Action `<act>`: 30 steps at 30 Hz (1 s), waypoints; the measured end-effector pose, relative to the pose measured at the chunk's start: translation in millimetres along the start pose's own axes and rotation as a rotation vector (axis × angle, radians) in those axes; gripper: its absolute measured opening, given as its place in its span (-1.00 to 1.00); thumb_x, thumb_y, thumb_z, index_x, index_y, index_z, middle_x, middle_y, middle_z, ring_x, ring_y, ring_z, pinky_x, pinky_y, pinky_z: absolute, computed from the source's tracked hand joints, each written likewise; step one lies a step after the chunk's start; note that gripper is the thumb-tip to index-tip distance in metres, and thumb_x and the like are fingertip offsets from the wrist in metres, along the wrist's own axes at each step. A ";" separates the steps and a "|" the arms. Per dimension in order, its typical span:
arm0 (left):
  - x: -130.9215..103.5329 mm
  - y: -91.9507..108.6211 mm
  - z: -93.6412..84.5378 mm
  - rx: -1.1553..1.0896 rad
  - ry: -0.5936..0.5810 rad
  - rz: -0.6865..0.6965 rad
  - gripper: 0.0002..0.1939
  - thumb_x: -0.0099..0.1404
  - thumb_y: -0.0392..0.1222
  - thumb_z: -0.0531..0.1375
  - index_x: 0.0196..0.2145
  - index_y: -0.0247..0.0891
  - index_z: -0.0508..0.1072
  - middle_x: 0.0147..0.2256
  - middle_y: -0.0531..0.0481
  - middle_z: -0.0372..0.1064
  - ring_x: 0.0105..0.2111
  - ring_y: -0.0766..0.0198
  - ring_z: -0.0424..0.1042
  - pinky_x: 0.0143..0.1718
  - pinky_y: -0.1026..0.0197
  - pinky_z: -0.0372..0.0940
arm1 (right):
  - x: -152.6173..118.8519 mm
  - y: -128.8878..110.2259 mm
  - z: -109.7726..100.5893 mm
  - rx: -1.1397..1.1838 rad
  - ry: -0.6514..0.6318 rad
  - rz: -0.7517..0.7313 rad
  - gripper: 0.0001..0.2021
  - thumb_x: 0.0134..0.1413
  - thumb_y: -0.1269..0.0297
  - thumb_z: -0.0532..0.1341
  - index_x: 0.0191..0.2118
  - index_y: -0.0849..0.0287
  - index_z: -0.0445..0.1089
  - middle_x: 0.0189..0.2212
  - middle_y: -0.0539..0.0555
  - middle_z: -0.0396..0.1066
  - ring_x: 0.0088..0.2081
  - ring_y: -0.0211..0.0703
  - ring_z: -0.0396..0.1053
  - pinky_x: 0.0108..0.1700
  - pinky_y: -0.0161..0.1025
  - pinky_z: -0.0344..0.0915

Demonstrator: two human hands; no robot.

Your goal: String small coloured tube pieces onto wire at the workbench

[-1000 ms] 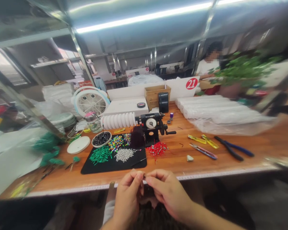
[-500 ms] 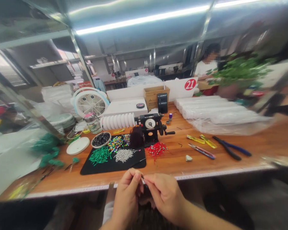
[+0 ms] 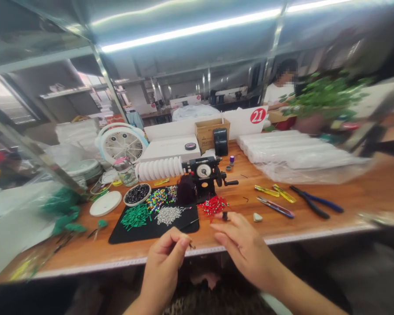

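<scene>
My left hand (image 3: 166,258) is closed in a pinch in front of the table edge. A small dark hook-shaped piece (image 3: 192,246) sticks out from its thumb and forefinger, too small to name exactly. My right hand (image 3: 246,249) reaches over the table edge with its fingers extended and slightly apart, a black band round one finger. Its fingertips are just in front of the pile of red pieces (image 3: 213,204). Left of that pile, a black mat (image 3: 118,236) carries green tube-like pieces (image 3: 136,215), silver beads (image 3: 168,215) and multicoloured beads (image 3: 156,199).
A hand-cranked winder (image 3: 203,170) with a white ribbed roll (image 3: 159,168) stands behind the mat. Pliers (image 3: 310,202) and a cutter knife (image 3: 276,207) lie at right, before bagged white rolls (image 3: 292,153). A fan (image 3: 123,142) stands back left. A person (image 3: 280,94) sits beyond.
My hands have parted. The right hand has left the small dark piece and moved forward to the red pile, its fingers extending. My left hand keeps its pinch and has shifted slightly left.
</scene>
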State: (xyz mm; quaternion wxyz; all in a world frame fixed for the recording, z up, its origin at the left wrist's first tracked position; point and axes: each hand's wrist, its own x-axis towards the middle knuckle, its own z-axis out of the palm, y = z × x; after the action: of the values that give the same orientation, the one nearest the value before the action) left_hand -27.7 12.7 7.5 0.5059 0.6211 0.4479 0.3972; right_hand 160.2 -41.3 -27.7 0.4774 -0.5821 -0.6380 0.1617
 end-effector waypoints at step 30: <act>-6.0 -10.2 27.2 -0.661 -0.059 -0.457 -0.65 -0.05 -0.06 0.37 -0.60 -0.30 0.29 -0.66 0.14 0.10 -0.63 0.44 0.11 -0.56 0.36 0.13 | -0.6 -11.7 38.8 0.962 -0.275 0.547 -0.66 -0.15 0.08 0.31 -0.47 0.26 0.25 -0.69 -0.11 0.24 -0.69 -0.49 0.18 -0.63 -0.51 0.12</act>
State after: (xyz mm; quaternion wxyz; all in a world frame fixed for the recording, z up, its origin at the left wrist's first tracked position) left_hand -5.2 0.4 -7.5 0.7664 0.3205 0.4078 0.3790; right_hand 122.3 -31.4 -38.1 0.5421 -0.4169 -0.3750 0.6258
